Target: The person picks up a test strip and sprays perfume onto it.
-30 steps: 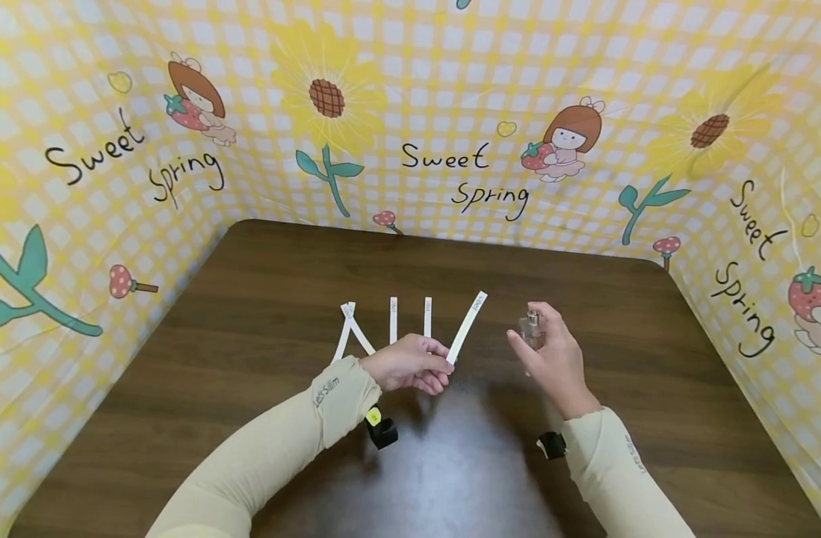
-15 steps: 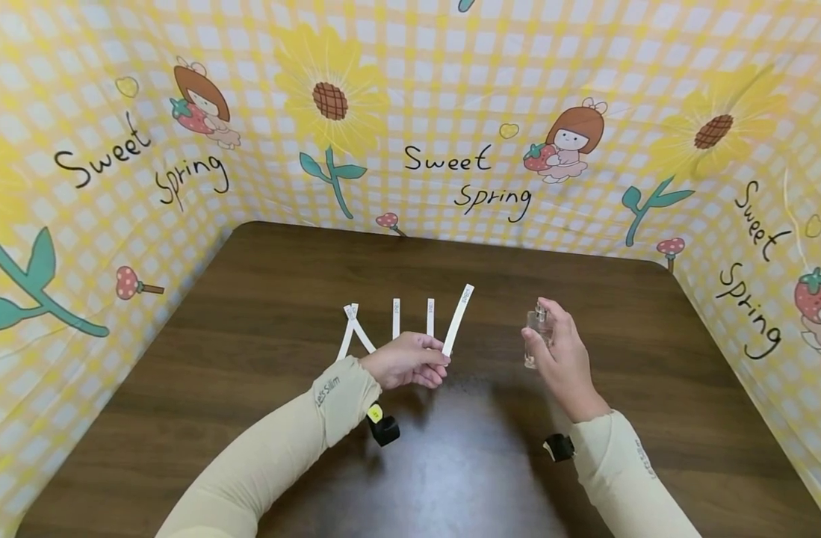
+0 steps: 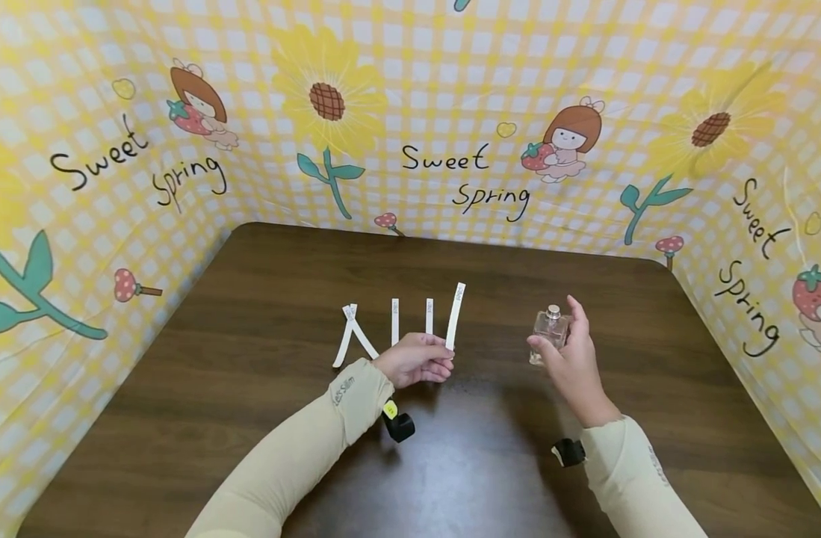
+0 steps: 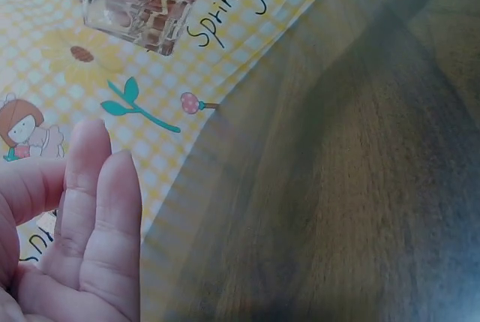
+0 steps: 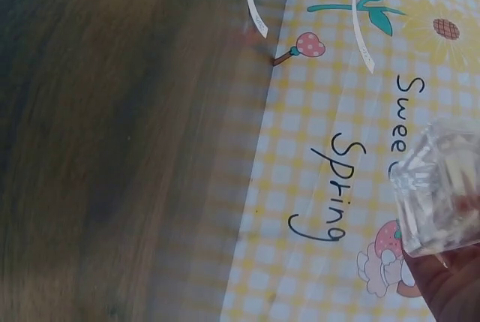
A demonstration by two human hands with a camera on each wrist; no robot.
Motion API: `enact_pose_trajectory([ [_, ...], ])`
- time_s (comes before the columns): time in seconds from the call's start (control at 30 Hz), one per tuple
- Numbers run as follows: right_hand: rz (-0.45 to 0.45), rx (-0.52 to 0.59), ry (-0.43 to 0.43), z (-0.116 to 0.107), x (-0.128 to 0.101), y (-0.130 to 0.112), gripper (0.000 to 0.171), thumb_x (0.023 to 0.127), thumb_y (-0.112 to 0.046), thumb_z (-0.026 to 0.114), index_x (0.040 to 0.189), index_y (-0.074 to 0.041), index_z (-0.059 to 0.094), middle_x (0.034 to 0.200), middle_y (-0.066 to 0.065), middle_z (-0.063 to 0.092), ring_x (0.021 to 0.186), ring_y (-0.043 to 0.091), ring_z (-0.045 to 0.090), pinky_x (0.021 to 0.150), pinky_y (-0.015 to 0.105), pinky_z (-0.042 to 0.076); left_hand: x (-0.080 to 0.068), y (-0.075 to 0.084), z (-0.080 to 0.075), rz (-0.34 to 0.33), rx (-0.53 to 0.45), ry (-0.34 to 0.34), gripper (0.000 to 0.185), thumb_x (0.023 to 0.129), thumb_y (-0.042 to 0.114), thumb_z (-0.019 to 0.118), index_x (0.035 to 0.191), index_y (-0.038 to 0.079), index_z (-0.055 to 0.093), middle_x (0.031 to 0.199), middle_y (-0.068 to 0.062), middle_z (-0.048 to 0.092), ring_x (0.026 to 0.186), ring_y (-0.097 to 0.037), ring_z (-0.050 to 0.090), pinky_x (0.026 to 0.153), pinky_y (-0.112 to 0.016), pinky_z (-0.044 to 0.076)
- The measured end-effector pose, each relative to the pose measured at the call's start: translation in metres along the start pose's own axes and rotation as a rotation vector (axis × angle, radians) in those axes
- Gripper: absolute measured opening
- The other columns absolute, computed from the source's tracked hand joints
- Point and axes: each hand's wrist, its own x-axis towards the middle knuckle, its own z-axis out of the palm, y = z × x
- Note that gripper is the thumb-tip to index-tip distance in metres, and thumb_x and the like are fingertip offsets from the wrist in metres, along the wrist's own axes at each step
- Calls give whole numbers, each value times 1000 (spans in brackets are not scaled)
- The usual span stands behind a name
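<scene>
In the head view my left hand (image 3: 420,360) pinches the lower end of a white paper test strip (image 3: 455,317), which stands up at a slight tilt with small print near its top. To the right, my right hand (image 3: 577,366) grips a clear glass perfume bottle (image 3: 548,327) with a silver spray top. Its index finger is raised beside the top, off it. The strip and the bottle are apart. The left wrist view shows the bottle's base (image 4: 142,18) beyond my left fingers (image 4: 112,224). In the right wrist view the held strip (image 5: 361,29) hangs before the cloth.
On the brown wooden table (image 3: 249,299) lie two strips (image 3: 351,320) overlapping at the top. Beside them are two straight strips, one left (image 3: 394,320) and one right (image 3: 429,314), their lower parts behind my left hand. A yellow checked cloth (image 3: 450,90) surrounds the table.
My right index finger has come off the spray top, and the bottle has shifted slightly right. The strip in my left hand has swung left and now stands more upright.
</scene>
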Motion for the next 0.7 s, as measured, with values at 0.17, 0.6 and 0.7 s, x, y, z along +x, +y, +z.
enact_pose_trajectory([
  [0.17,56,-119,-51,-10,1,3,79,81,1,74,142,10,25,108,29,53,94,37,58,71,16,47,9,-7,3,-9,-56,29,7,93,-5,51,97,1,51,62,-1,60,51,-7,59,54,-21,53],
  [0.6,109,-320,-96,-42,-5,18,62,77,-8,80,124,12,46,101,29,62,88,35,61,71,34,50,32,-16,15,-21,-65,79,9,94,-3,52,89,4,54,63,-2,60,52,-8,59,54,-21,53],
  [0.7,125,-338,-100,-51,-4,24,62,77,-10,81,123,11,47,101,28,62,88,34,61,70,31,49,37,-16,14,-28,-59,99,6,94,-3,52,91,2,54,64,-3,60,53,-9,59,54,-21,52],
])
